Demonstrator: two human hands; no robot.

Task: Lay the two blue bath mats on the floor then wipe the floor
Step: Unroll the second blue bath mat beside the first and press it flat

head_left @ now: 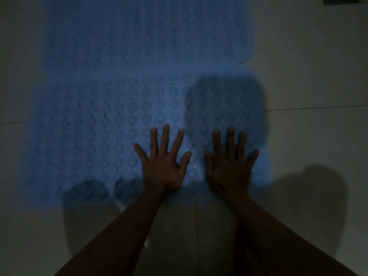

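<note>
Presently, two blue bath mats are seen laid flat on a pale tiled floor (310, 76) under dim light. The near mat (95, 136) fills the middle of the view; the far mat (139, 36) lies beyond it, and their facing edges meet or slightly overlap in a blurred band, so which lies on top cannot be told. The far mat's right corner is rounded and stops a little short of the near mat's right edge. Bare tile is visible to the left, to the right and along the near side, where grout lines are noted. A dark object (345, 0) is partly cut off at the upper right corner and cannot be identified.

Both mats are of a smooth, rubbery-looking material, covered in regular rows of round raised bumps with small glints of light on them.

The left hand (162, 166) and the right hand (229, 168) are pressed palm down on the near mat, close to its near edge, side by side but not touching. All fingers are straight and spread; nothing is gripped. Bare forearms enter from the bottom of the view. Soft shadows are cast on the mat and tile.
</note>
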